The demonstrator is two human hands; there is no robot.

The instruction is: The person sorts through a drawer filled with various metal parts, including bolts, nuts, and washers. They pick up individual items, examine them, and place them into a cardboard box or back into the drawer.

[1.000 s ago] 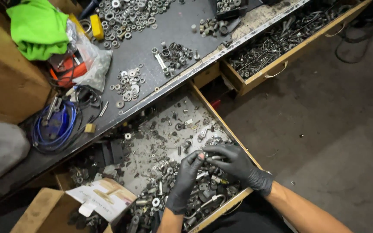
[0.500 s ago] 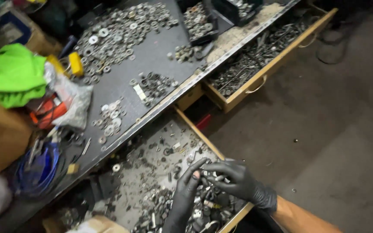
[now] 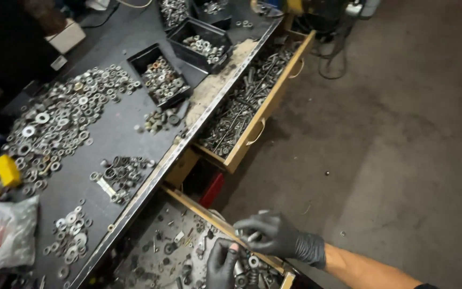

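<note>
At lower centre, a small metal part (image 3: pixel 253 236) is pinched by gloved right hand (image 3: pixel 274 235) over open hardware drawer (image 3: pixel 188 203); left hand (image 3: pixel 221 263) curled, grip unclear.

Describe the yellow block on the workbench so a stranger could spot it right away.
Start at the dark workbench and follow it to its left edge, past the biggest spread of washers. The yellow block sits there, the one bright solid shape among grey metal rings.

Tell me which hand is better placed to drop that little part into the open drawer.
Probably the right hand: it pinches the small metal part above the drawer of hardware. The left hand only touches it from below.
</note>
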